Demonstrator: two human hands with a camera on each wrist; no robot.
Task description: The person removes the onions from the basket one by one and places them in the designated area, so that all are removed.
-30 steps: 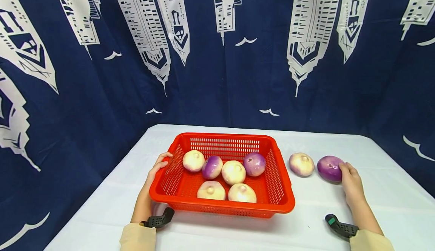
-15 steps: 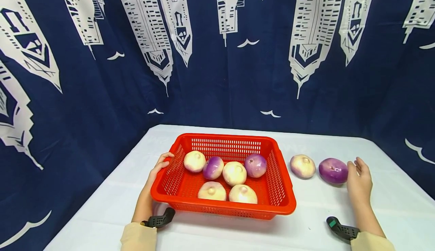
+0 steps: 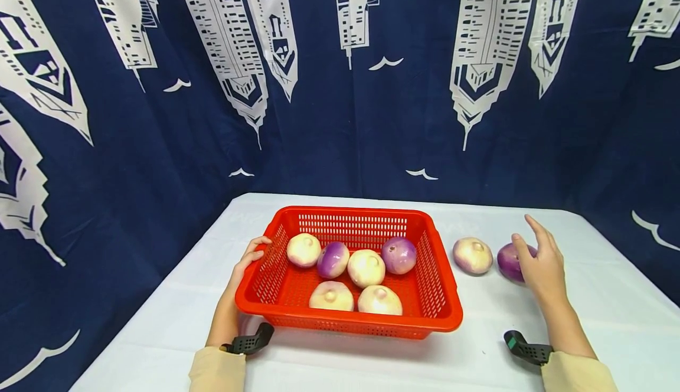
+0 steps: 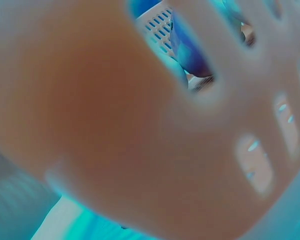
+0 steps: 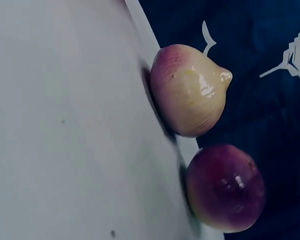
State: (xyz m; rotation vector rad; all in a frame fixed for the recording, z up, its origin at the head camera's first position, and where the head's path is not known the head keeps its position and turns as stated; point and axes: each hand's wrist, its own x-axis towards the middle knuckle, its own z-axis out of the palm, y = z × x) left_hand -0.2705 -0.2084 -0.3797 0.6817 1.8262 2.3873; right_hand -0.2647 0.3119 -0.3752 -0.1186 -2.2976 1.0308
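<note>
My left hand (image 3: 248, 262) holds the left side of a red plastic basket (image 3: 446, 315), fingers hooked over the rim. In the left wrist view the slotted basket wall (image 4: 190, 165) fills most of the frame. Several purple-and-cream turnips lie inside, among them a pale turnip (image 3: 303, 250) and a purple one (image 3: 399, 255). My right hand (image 3: 543, 265) is spread above the table, thumb and index finger apart, holding nothing. It overlaps a purple turnip (image 3: 508, 262), partly hidden behind it in the head view. Left of that turnip sits a cream turnip (image 5: 190, 92).
A white cloth (image 3: 478, 356) covers the table. Behind it hangs a dark blue curtain (image 3: 340, 132) printed with white buildings and birds. Black devices are strapped at the left wrist (image 3: 249, 340) and right wrist (image 3: 528, 349).
My right hand lets go of the purple turnip, pulls back right, then comes left and up over it with fingers spread. The left hand and basket stay put.
</note>
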